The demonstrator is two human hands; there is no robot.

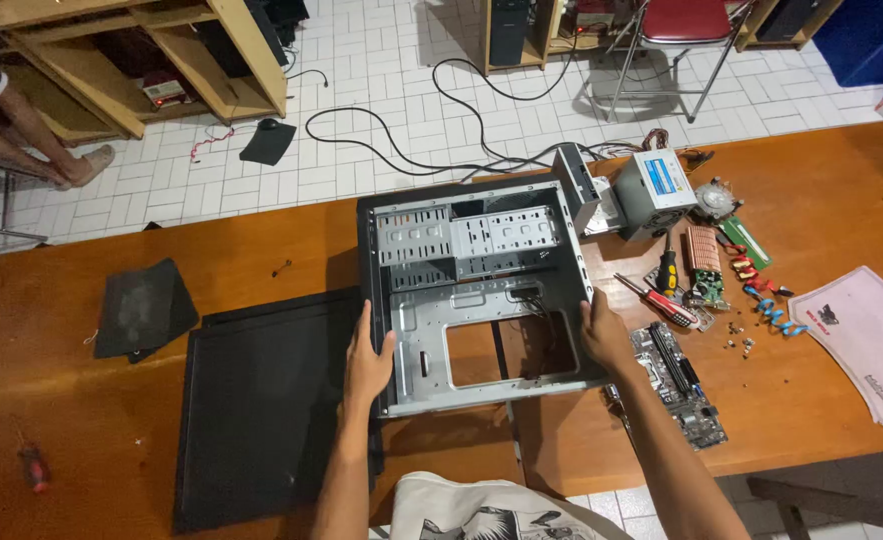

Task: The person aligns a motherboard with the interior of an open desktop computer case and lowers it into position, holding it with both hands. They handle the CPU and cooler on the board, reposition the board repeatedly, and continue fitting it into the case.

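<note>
Wooden table (811, 200) over white tile. Left hand (366, 362) and right hand (601, 335) clasp opposite edges of an open computer case (476, 300); inside, bare metal bays. Side panel (261, 410) just left of the left hand; motherboard (676, 385) and screwdriver (654, 299) just right of the right.

An orange wooden table (821, 200) carries an open computer case (481, 290), black side panel (261, 410), motherboard (676, 385), power supply (656, 185) and screwdrivers (656, 300).
</note>
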